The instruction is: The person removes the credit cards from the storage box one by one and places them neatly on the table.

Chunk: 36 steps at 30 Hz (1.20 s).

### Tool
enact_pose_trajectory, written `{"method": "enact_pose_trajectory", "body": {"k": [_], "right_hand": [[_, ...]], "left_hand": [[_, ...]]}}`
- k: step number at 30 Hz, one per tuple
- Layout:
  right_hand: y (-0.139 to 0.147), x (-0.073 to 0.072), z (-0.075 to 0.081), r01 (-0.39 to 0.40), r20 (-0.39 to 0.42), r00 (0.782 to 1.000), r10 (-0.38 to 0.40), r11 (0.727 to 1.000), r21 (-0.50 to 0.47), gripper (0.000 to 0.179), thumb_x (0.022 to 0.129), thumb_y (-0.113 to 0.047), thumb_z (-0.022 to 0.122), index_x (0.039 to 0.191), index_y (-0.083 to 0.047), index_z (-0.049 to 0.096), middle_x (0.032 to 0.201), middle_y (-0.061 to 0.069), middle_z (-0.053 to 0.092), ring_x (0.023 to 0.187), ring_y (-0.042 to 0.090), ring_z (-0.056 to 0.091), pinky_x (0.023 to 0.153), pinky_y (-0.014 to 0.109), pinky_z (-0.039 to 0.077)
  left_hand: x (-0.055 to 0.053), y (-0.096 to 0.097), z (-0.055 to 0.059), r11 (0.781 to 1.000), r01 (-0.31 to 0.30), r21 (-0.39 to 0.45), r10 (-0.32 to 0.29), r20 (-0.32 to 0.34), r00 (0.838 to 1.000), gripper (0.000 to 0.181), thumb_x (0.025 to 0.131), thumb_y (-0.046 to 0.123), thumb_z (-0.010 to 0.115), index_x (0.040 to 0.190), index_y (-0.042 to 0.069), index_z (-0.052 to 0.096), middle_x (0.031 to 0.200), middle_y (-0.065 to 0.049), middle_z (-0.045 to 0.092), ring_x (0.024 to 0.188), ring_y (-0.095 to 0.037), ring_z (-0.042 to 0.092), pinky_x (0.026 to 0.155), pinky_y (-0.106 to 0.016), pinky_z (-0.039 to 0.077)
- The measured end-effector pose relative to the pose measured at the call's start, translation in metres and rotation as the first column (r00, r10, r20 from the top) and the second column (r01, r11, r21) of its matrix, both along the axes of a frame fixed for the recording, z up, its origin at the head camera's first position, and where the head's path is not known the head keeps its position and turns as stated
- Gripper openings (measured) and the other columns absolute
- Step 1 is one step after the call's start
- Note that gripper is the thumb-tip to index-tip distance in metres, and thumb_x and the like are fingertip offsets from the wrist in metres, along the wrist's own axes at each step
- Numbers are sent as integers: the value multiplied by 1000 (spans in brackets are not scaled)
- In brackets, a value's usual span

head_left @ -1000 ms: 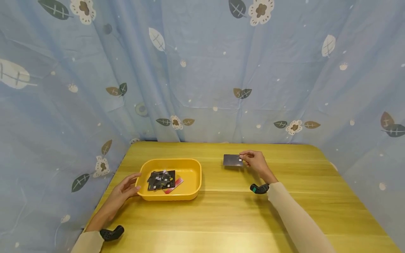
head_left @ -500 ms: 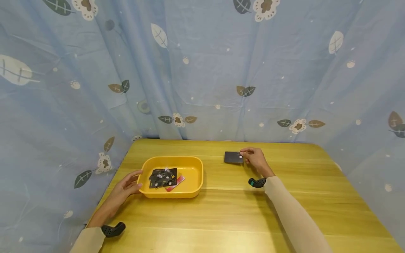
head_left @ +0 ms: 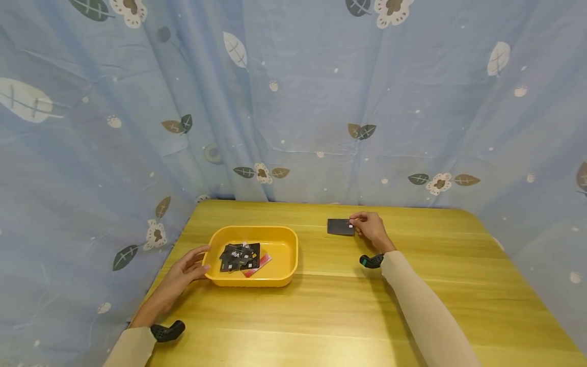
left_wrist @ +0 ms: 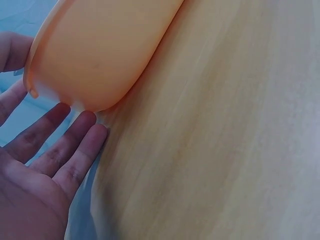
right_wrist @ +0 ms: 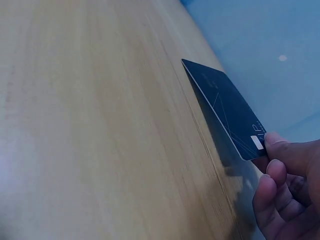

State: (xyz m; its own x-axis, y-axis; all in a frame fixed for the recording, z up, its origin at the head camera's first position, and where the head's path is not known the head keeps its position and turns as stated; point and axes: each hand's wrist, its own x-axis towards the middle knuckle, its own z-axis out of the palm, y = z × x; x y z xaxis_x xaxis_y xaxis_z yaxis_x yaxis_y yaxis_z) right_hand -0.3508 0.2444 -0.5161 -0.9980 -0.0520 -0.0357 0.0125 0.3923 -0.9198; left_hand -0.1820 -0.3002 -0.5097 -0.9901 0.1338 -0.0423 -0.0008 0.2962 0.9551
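Observation:
My right hand [head_left: 370, 227] pinches a black VIP card [head_left: 341, 227] by its right end, above the far part of the table. In the right wrist view, the card [right_wrist: 225, 112] slants above the wood, with thumb and fingertips at its lower right corner. A yellow plastic tub [head_left: 283, 281] stands left of centre, looking orange in the left wrist view. My left hand [head_left: 182, 273] rests against the tub's left end, with fairly straight, spread fingers touching the rim and outer wall. Several black cards [head_left: 236, 259] lie overlapping inside, partly over a red-and-white card [head_left: 262, 263].
The yellow wooden table [head_left: 298, 326] ends at the back against a blue patterned curtain [head_left: 302, 102], which also hangs at both sides. Each wrist wears a black camera mount, one on the left [head_left: 167, 332] and one on the right [head_left: 370, 261].
The head view has shifted slightly, so the whole scene sits a little further right. The right hand, holding the card, has lowered slightly towards the table. The left hand stays at the tub.

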Motion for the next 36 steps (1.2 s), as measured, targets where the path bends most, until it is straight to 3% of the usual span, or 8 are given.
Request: {"method": "enact_pose_trajectory", "body": {"k": [8, 16, 36], "right_hand": [[4, -6, -3, 32, 8, 999, -32, 999, 5, 27, 104, -13, 64, 125, 4, 65, 101, 19, 73, 67, 20, 57, 58, 26, 53], [6, -12, -7, 44, 16, 999, -45, 999, 27, 17, 103, -13, 65, 112, 1, 71, 94, 17, 72, 65, 19, 58, 58, 27, 54], [3, -12, -4, 81, -14, 997, -80, 995, 62, 20, 102, -12, 67, 114, 3, 70, 90, 16, 68, 65, 22, 61, 57, 27, 56]], "left_hand": [[0, 1, -2, 1000, -8, -6, 8, 33, 999, 63, 104, 29, 65, 159, 17, 37, 160, -18, 35, 142, -42, 38, 92, -26, 55], [-1, -1, -2, 1000, -6, -10, 6, 28, 1000, 63, 104, 29, 65, 158, 17, 37, 161, -18, 34, 143, -42, 37, 92, -24, 54], [-2, -1, -1, 1000, -9, -14, 9, 27, 1000, 63, 103, 28, 66, 158, 17, 37, 160, -18, 35, 143, -43, 38, 92, -24, 54]]}}
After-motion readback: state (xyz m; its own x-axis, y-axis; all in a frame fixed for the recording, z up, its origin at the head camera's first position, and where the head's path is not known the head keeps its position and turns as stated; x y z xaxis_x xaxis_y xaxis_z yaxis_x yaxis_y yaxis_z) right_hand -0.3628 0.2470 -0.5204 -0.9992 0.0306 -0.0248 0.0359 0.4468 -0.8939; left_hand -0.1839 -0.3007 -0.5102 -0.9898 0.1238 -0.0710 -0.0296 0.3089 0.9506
